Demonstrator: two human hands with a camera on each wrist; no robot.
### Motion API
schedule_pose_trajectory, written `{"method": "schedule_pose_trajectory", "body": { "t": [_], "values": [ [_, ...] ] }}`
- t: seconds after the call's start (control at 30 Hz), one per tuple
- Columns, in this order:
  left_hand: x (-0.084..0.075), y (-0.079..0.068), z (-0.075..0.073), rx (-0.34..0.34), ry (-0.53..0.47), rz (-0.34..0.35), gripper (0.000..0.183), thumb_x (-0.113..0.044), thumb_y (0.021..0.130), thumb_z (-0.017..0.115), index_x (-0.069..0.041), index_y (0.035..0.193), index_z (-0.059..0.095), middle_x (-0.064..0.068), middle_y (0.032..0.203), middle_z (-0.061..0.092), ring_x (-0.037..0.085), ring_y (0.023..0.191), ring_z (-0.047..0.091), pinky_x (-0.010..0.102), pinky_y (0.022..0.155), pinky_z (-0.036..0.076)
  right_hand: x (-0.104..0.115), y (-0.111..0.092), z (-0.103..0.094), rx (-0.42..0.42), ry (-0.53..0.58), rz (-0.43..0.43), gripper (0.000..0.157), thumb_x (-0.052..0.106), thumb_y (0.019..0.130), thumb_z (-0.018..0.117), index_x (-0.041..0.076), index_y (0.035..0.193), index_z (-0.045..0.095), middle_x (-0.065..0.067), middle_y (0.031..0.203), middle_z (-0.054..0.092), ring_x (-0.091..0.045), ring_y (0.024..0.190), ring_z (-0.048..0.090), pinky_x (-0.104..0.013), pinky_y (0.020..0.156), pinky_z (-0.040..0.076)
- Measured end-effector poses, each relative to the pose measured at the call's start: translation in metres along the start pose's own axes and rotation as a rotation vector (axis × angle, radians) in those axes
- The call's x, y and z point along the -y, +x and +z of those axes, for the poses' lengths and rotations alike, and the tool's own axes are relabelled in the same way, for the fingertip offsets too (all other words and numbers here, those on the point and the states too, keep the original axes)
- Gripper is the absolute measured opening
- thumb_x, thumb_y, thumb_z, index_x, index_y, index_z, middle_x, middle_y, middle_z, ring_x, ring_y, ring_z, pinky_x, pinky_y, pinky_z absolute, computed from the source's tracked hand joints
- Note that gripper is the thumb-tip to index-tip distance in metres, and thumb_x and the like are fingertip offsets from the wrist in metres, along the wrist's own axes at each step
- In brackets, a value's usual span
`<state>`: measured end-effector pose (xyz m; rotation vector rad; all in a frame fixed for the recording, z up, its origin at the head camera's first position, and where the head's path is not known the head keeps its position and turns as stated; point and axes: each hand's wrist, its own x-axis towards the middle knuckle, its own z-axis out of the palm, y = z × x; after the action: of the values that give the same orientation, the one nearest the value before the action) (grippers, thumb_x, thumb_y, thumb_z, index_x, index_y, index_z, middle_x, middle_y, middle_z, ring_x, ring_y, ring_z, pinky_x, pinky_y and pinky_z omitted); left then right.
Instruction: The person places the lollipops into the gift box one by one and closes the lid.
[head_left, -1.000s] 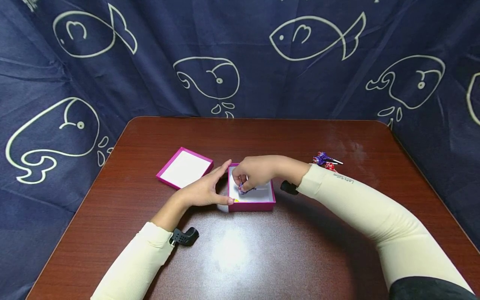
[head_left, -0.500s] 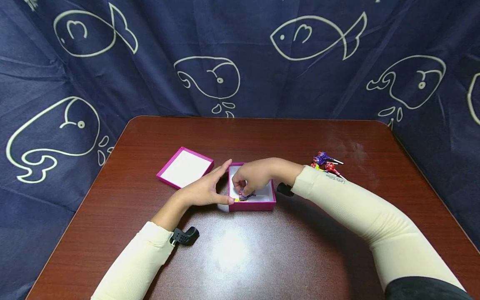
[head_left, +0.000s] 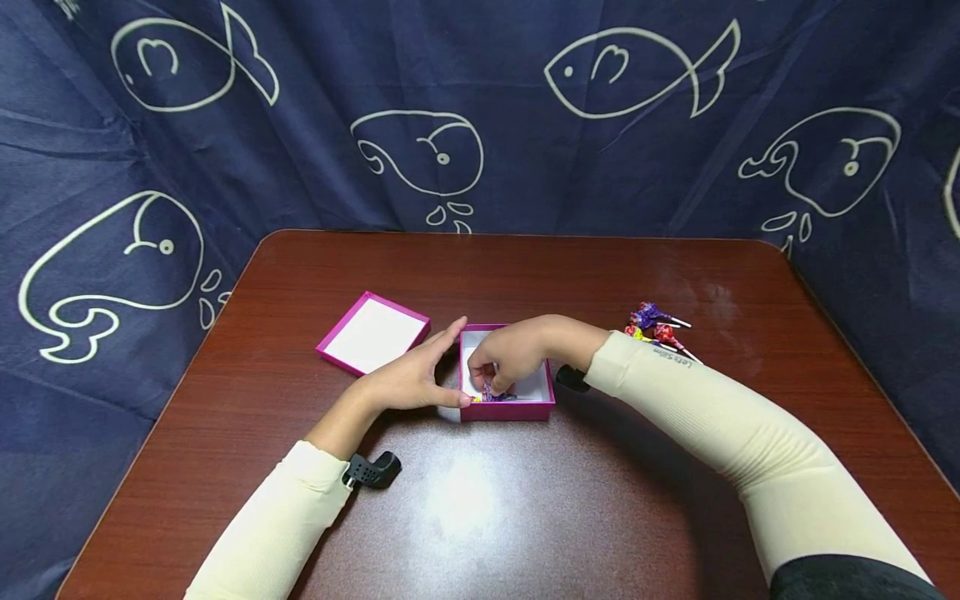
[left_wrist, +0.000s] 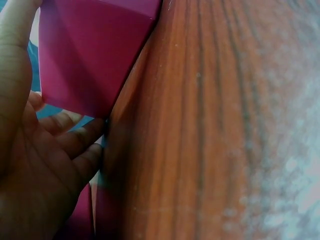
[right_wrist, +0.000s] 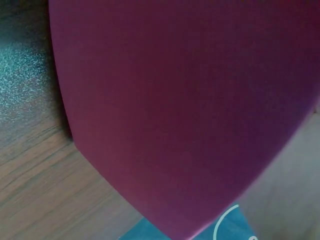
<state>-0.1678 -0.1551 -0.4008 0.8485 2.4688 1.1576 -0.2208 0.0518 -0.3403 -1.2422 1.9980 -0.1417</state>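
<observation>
A magenta box [head_left: 510,412] with a white inside stands at mid-table. My left hand [head_left: 411,377] rests on its left side, fingers spread; the thumb tip lies at the near left corner. In the left wrist view, straight fingertips [left_wrist: 90,135] are right by the lower edge of the box wall [left_wrist: 95,60]. Reaching into the box, my right hand [head_left: 517,348] pinches a purple-wrapped lollipop [head_left: 491,394] low against the near wall. Something yellow [head_left: 476,399] shows beside it near the corner. The box's outer wall [right_wrist: 175,110] fills most of the right wrist view, which hides the right fingers.
The magenta lid [head_left: 372,335] lies left of the box, white inside up. Several lollipops, purple [head_left: 649,315], red [head_left: 666,335] and yellow [head_left: 633,332], lie at the right beyond the right forearm. Behind the table hangs a blue curtain [head_left: 510,183].
My right hand has lowered the purple lollipop slightly towards the near wall of the box. The right forearm has shifted a little, showing more of the lollipops on the table. My left hand stays put.
</observation>
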Motion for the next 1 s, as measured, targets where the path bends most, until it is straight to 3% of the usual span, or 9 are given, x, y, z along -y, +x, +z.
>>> {"method": "schedule_pose_trajectory", "body": {
  "t": [0.33,0.53,1.0],
  "values": [
    [0.000,-0.001,0.000,-0.003,-0.003,0.000,0.113,-0.031,0.080,0.084,-0.006,0.160,0.008,0.010,0.164,0.012,0.020,0.149,0.013,0.042,0.119,0.017,0.000,-0.001,-0.002,0.014,0.011,-0.019,0.013,0.002,0.091,0.064,0.009,0.102,0.065,0.006,0.079,0.060,-0.007,0.073,0.055,-0.025,0.071,0.044],
    [0.000,0.000,0.000,-0.004,-0.002,0.001,0.113,-0.032,0.080,0.084,-0.006,0.160,0.008,0.011,0.164,0.012,0.021,0.149,0.013,0.043,0.119,0.017,0.000,-0.006,-0.005,-0.027,0.015,-0.008,0.012,0.004,0.091,0.063,0.010,0.102,0.065,0.005,0.081,0.061,-0.010,0.076,0.054,-0.028,0.074,0.045],
    [-0.002,0.000,0.000,0.000,0.018,-0.022,0.113,-0.032,0.080,0.084,-0.008,0.160,0.008,0.008,0.165,0.011,0.021,0.148,0.015,0.043,0.118,0.019,-0.012,-0.054,-0.020,-0.176,0.056,-0.015,0.015,0.010,0.095,0.062,0.008,0.109,0.064,0.002,0.094,0.059,-0.014,0.082,0.054,-0.031,0.071,0.048]
  ]
}}
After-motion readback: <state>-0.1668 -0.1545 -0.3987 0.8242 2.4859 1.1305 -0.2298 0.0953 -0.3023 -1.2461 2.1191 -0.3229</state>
